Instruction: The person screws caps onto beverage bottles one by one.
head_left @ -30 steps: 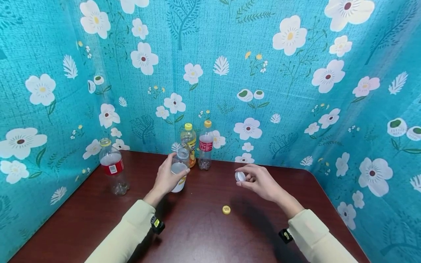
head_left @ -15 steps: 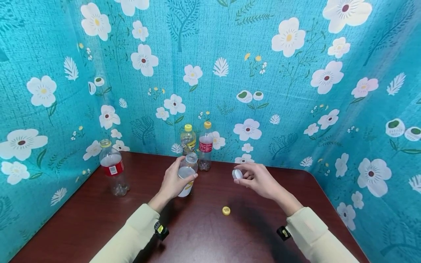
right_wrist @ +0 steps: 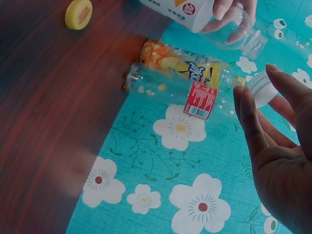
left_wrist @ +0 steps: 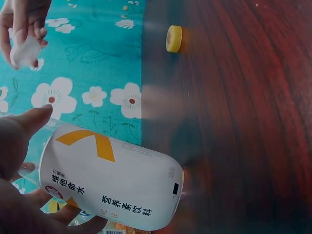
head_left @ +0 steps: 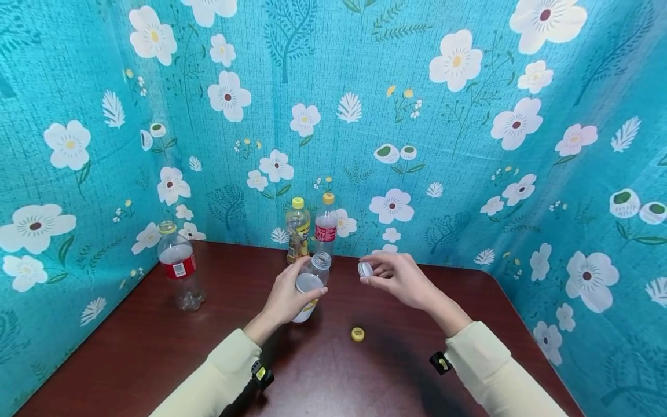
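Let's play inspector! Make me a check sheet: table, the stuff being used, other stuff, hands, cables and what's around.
Surface: brown table, shiny
Job's things: white-labelled bottle, open and tilted; white cap, off the bottle
Clutter: yellow cap lying on the table; red-labelled bottle standing at left; yellow-labelled bottle and smaller red-labelled bottle behind
Hands: left hand grips the white-labelled bottle; right hand pinches the white cap
Cables: nothing seen
Surroundings: blue flowered cloth

I see screened-off workspace, room type unclear: turquoise floral cloth (head_left: 339, 63) around three sides of dark wood-grain table (head_left: 312, 376).
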Available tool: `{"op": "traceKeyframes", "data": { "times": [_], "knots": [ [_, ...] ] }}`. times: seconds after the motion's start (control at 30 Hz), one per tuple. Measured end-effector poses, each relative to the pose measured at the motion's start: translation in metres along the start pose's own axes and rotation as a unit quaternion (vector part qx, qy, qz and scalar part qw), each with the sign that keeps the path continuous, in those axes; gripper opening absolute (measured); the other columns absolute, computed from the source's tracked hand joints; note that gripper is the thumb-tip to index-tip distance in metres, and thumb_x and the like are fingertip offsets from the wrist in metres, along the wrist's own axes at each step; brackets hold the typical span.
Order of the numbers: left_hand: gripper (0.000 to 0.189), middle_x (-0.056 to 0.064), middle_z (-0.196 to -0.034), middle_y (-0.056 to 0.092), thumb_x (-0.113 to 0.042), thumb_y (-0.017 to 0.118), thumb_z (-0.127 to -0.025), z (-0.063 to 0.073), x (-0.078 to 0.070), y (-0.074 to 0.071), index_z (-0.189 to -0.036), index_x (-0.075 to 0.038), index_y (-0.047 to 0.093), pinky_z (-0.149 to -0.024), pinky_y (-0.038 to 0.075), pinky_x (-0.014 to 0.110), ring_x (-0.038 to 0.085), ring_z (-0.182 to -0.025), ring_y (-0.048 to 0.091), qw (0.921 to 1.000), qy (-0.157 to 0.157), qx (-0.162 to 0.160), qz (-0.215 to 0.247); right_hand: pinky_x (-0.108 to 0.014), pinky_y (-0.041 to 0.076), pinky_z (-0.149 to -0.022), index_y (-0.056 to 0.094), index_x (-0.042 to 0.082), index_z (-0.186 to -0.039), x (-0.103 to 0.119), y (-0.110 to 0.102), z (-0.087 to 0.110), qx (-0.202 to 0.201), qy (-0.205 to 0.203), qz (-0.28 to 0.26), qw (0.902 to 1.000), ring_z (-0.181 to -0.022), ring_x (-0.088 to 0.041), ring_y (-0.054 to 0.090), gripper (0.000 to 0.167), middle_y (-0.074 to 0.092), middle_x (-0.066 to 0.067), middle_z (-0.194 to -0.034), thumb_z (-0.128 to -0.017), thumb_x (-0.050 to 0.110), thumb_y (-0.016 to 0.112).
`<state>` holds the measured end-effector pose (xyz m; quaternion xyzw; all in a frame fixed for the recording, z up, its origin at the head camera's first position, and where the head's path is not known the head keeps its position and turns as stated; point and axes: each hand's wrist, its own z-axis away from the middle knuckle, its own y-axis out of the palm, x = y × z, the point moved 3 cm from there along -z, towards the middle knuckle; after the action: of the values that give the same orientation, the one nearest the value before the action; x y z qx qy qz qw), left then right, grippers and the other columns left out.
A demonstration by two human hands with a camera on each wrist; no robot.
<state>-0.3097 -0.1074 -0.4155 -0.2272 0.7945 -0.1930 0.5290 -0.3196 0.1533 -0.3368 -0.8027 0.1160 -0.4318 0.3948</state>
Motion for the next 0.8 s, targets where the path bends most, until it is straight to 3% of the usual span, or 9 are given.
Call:
{"op": "traceKeyframes", "data": {
  "times": [0.27, 0.5, 0.8],
  "knots": [
    [0.079, 0.012, -0.142, 0.059, -0.037, 0.087, -0.082, 0.005, -0.004, 0.003, -0.149, -0.015, 0.051, -0.097, 0.052, 0.052, 0.029, -0.123, 0.059, 0.9994, 0.026, 0.02, -0.01, -0.034, 0.06, -0.081, 0.07, 0.009, -0.128, 0.008, 0.003, -0.007, 0.006, -0.006, 0.002, 1.0, -0.089, -0.012, 0.073, 0.042, 0.075, -0.002, -0.108, -0.091, 0.027, 0.08],
    [0.077, 0.01, -0.135, 0.061, -0.037, 0.087, -0.083, 0.009, -0.009, 0.005, -0.148, -0.016, 0.052, -0.091, 0.054, 0.044, 0.024, -0.118, 0.06, 0.9972, 0.057, 0.044, -0.02, -0.034, 0.06, -0.082, 0.071, 0.009, -0.127, 0.016, 0.012, -0.017, 0.033, -0.019, 0.0, 0.9993, -0.09, -0.011, 0.072, 0.039, 0.074, -0.001, -0.109, -0.093, 0.028, 0.078],
    [0.077, 0.011, -0.137, 0.057, -0.037, 0.083, -0.086, 0.015, -0.015, 0.008, -0.151, -0.018, 0.046, -0.086, 0.057, 0.041, 0.024, -0.115, 0.056, 0.9953, 0.045, 0.085, -0.009, -0.028, 0.059, -0.078, 0.072, 0.008, -0.124, 0.02, 0.023, -0.026, 0.048, -0.039, 0.006, 0.9981, -0.086, -0.009, 0.071, 0.037, 0.075, 0.001, -0.102, -0.093, 0.027, 0.078]
  ]
}}
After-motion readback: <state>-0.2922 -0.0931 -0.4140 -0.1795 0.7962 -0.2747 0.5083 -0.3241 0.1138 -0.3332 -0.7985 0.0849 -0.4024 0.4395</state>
